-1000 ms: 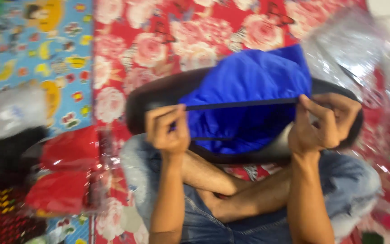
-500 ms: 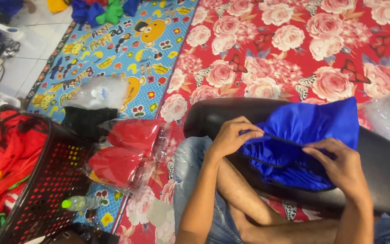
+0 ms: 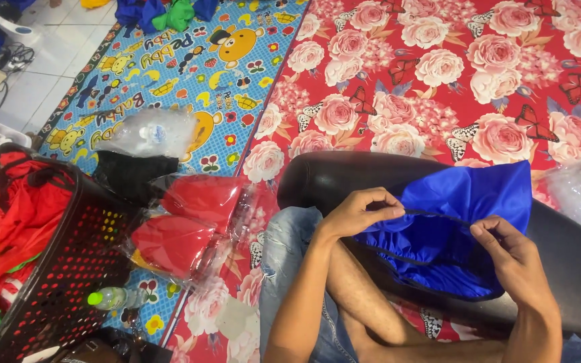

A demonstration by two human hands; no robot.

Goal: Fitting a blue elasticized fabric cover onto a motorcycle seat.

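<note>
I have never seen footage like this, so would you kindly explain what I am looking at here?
There is no machine: a head-worn camera looks down at a seated person's own two hands. The left hand and right hand each pinch the dark elastic edge of a blue cloth, which lies over a black cushion on the lap. Underneath is a red rose mat beside a blue cartoon mat. To the left lie bagged red cloths, a water bottle and a black basket of coloured fabric.

Two hands [image 3: 364, 212] [image 3: 512, 259], one blue cloth [image 3: 465, 202], two bagged red cloths [image 3: 200, 195] [image 3: 169, 243], one black basket [image 3: 75, 262], one bottle [image 3: 112, 298].
</note>
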